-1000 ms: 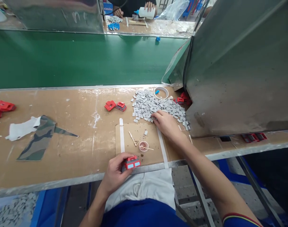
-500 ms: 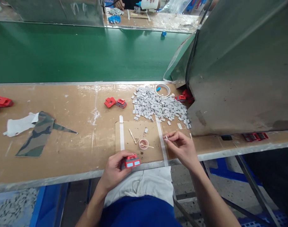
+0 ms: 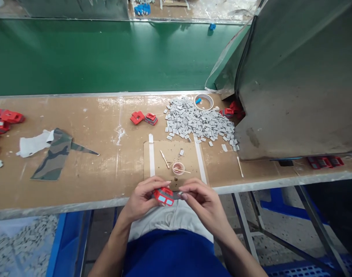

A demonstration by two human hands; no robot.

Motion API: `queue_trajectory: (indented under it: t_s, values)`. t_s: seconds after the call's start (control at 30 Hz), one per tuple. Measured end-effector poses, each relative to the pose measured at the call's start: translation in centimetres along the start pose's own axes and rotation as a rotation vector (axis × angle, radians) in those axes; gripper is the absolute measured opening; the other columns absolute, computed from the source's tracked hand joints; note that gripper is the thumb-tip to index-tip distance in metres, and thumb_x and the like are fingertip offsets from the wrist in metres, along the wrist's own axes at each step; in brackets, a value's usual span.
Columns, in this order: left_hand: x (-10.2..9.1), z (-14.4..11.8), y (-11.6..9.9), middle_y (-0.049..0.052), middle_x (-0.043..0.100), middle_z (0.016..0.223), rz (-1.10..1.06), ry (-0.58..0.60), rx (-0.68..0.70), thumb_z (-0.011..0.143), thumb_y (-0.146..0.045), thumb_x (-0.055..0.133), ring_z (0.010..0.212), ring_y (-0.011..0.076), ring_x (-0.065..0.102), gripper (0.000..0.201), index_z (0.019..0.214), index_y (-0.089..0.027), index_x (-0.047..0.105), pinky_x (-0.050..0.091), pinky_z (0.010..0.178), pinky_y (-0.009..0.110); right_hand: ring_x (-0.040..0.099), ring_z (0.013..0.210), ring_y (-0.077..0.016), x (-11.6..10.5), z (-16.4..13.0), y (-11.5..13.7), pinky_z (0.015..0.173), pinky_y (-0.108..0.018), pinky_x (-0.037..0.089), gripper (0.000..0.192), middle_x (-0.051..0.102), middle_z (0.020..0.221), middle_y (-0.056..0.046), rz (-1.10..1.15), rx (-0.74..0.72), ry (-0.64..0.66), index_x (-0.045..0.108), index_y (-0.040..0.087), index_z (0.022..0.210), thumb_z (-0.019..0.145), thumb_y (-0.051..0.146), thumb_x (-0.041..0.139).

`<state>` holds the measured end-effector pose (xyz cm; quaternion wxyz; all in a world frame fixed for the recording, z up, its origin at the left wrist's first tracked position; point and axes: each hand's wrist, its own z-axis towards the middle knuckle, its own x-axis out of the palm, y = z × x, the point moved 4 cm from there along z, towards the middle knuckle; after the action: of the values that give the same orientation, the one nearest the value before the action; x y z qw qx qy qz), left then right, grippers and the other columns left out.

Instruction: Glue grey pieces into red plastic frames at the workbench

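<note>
Brown desk (image 3: 86,154) across mid-frame, green belt (image 3: 106,57) behind, grey hood (image 3: 294,77) at upper right. Low centre, at desk edge: left hand (image 3: 141,198) gripping red part (image 3: 163,195), fingers curled round it; right hand (image 3: 203,202) just beside, fingers pinched together against part's right end, on something too small to tell. Above hands: cardboard pad (image 3: 164,148) with small cup (image 3: 178,168) and stick (image 3: 165,159). Grey chip pile (image 3: 199,123) further up, tape roll (image 3: 204,102) behind it. Camouflage cloth (image 3: 53,156) at left.

Both forearms angle inward, left hand (image 3: 143,198) and right hand (image 3: 203,202) meeting, fingers curled, fingertips nearly touching.
</note>
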<state>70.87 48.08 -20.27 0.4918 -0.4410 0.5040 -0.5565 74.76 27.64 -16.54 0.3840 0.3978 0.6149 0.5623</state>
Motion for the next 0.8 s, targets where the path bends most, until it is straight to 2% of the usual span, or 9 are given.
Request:
queue_trajectory:
  t_s: [0.1,0.3,0.47,0.67,0.8]
  values:
    - [0.0,0.0,-0.1,0.012,0.077,0.106,0.022,0.020,0.021,0.095,-0.029,0.076,0.090,0.0185,0.074,0.036,0.130,-0.028,0.077,0.060,0.080,0.028,0.070,0.079,-0.0155,0.8,0.6,0.2,0.065,-0.023,0.058,0.012,0.071,0.092,-0.006,0.012,0.011,0.021,0.077,0.022,0.093,0.097,0.033,0.073]
    - [0.0,0.0,0.1,0.011,0.076,0.106,0.044,0.041,0.050,0.096,-0.030,0.074,0.088,0.0179,0.072,0.038,0.133,-0.030,0.074,0.059,0.078,0.028,0.068,0.076,-0.0164,1.3,1.0,0.6,0.069,-0.026,0.056,0.011,0.073,0.085,-0.004,-0.130,-0.021,0.119,0.077,0.022,0.097,0.099,0.030,0.070]
    - [0.1,0.0,0.1,0.010,0.074,0.103,0.042,0.052,0.050,0.096,-0.031,0.074,0.087,0.0173,0.071,0.038,0.134,-0.030,0.074,0.058,0.079,0.028,0.068,0.080,-0.0171,1.6,1.1,0.7,0.070,-0.026,0.054,0.012,0.073,0.090,-0.005,-0.187,-0.064,0.168,0.076,0.022,0.097,0.102,0.026,0.066]
    - [0.0,-0.3,0.5,0.010,0.073,0.097,0.052,0.014,-0.040,0.093,-0.039,0.077,0.083,0.0183,0.069,0.041,0.131,-0.022,0.077,0.056,0.074,0.027,0.066,0.073,-0.0153,1.7,1.3,0.4,0.066,-0.024,0.050,0.011,0.071,0.081,-0.002,-0.211,-0.058,0.151,0.071,0.021,0.090,0.100,0.023,0.067]
    - [0.0,-0.3,0.7,0.009,0.072,0.091,0.059,0.004,-0.052,0.092,-0.042,0.078,0.078,0.0169,0.067,0.039,0.124,-0.019,0.080,0.054,0.070,0.026,0.064,0.072,-0.0153,1.6,1.3,0.5,0.066,-0.025,0.049,0.015,0.069,0.080,-0.002,-0.217,-0.073,0.179,0.068,0.020,0.085,0.100,0.021,0.066]
